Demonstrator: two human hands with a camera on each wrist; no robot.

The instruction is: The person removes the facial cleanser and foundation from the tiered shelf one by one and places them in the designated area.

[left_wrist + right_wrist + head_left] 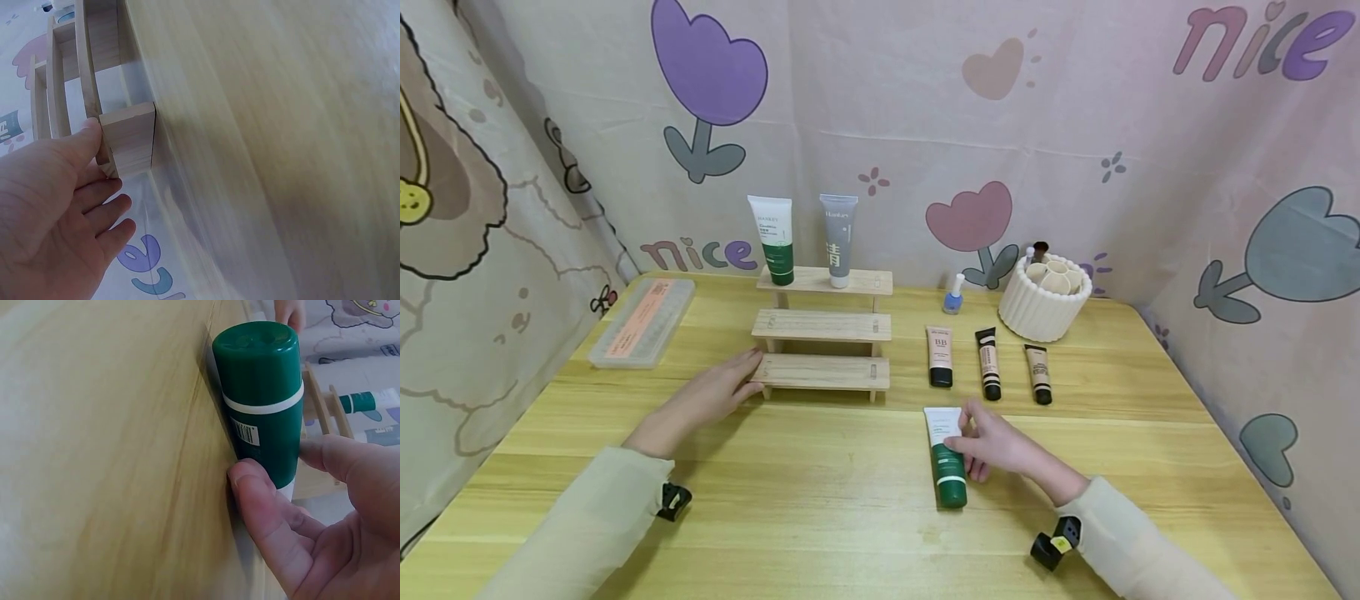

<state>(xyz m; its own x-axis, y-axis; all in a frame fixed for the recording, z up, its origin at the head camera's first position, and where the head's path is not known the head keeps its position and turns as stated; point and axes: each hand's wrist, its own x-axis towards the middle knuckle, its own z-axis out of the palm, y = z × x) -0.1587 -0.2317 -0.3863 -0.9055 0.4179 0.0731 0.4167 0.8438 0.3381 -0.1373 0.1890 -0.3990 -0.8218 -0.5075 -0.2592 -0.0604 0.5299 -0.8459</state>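
A three-step wooden display stand (822, 372) stands at mid-table. At the left end of its lowest step is my left hand (711, 392); in the left wrist view its thumb (87, 137) lies on the step's edge, with the fingers around the end. My right hand (996, 442) pinches a green and white squeeze tube (950, 471) between thumb and fingers, close over the table, its green cap towards me. On the top step another green and white tube (779, 250) and a grey tube (839, 242) stand upright on their caps.
Right of the stand lie a pink BB cream tube (939, 354), a black-and-pink tube (988, 362) and a small beige tube (1038, 373). Behind them stand a blue nail polish bottle (953, 296) and a white ribbed holder (1043, 304) with brushes. A clear flat case (643, 323) lies far left.
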